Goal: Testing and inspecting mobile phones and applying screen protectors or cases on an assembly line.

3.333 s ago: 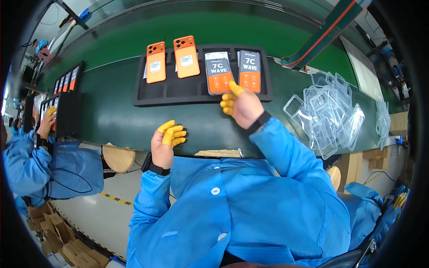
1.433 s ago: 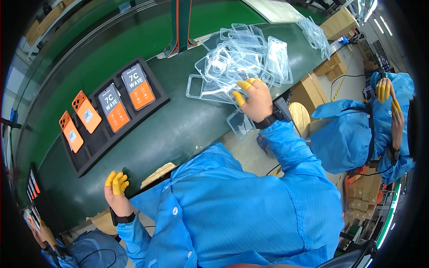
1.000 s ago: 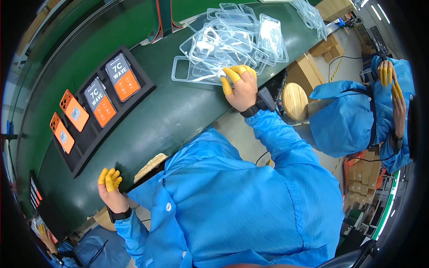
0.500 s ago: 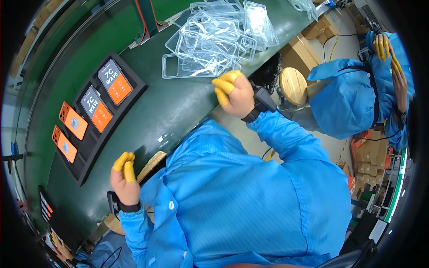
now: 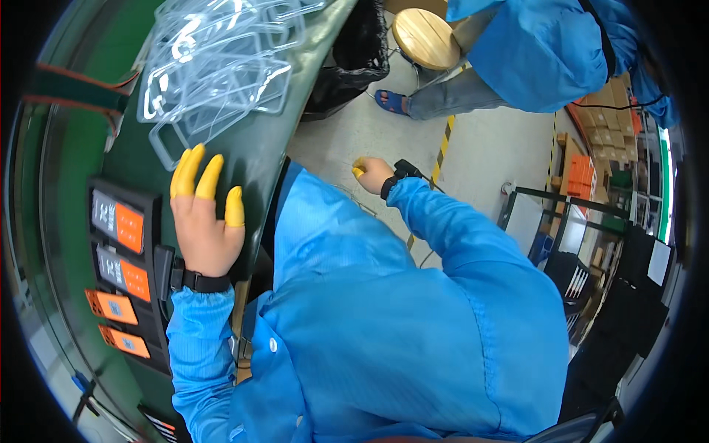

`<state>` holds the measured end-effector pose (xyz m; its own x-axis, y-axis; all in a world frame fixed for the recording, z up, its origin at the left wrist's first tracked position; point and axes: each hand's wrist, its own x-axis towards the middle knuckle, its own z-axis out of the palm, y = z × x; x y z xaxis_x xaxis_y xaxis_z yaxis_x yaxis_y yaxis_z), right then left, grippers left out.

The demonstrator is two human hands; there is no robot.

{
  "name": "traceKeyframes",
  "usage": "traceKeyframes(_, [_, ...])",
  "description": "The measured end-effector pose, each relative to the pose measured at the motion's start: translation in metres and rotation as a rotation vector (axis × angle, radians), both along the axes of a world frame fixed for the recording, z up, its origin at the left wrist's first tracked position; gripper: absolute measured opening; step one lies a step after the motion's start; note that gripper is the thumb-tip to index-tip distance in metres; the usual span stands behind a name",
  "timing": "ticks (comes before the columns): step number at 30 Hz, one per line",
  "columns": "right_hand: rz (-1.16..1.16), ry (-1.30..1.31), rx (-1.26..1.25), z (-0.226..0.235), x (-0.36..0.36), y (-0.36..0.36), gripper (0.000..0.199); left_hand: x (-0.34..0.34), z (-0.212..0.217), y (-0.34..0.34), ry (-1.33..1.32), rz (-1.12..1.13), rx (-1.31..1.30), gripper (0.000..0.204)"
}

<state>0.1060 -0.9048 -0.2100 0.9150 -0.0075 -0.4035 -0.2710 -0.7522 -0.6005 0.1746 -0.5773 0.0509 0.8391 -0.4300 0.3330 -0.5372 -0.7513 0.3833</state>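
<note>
My left hand (image 5: 207, 221), with yellow finger cots on its fingers, is above the green table (image 5: 251, 159). Its fingers are spread and hold nothing; the tips come near the lower end of a heap of clear, phone-shaped plastic shells (image 5: 214, 74). To the left of the hand lies a black tray (image 5: 153, 214) with two phones face up under printed grey-and-orange film, the upper one (image 5: 118, 220) and the lower (image 5: 124, 273), and two orange phones (image 5: 112, 306) back up. Off the table's right side, my right hand (image 5: 373, 175) hangs over the floor, fingers curled in, nothing visible in them.
Beyond the table edge hangs a black bin bag (image 5: 351, 70). A round wooden stool (image 5: 426, 38) and a co-worker in a blue smock (image 5: 543, 55) are at the upper right. Shelving (image 5: 569, 221) stands at the right. A green post (image 5: 77, 86) rises at the far left.
My view has turned toward the right. My left hand has opened from a loose pinch and reached toward the plastic shells. My right hand has gone from beside the shells to over the floor.
</note>
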Motion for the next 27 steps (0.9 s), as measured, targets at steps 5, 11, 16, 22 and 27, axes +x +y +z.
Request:
traceKeyframes(5, [-0.243, 0.364, -0.153, -0.125, -0.03, -0.052, 0.031, -0.004, -0.034, -0.026, 0.053, 0.022, 0.118, 0.042])
traceKeyframes(11, [-0.117, 0.557, -0.122, -0.239, -0.047, -0.043, 0.034, -0.001, -0.042, -0.037, 0.134, 0.113, 0.266, 0.038])
traceKeyframes(16, [0.088, 0.668, -0.068, -0.271, -0.05, -0.018, 0.034, 0.003, -0.052, -0.042, 0.149, 0.144, 0.272, 0.037])
traceKeyframes(22, [0.214, 0.789, -0.032, -0.285, -0.054, -0.005, 0.036, 0.003, -0.051, -0.034, 0.124, 0.124, 0.41, 0.042])
traceKeyframes(27, [0.367, 0.807, -0.139, -0.301, -0.07, 0.003, 0.037, -0.003, -0.047, -0.022, 0.115, 0.161, 0.568, 0.051])
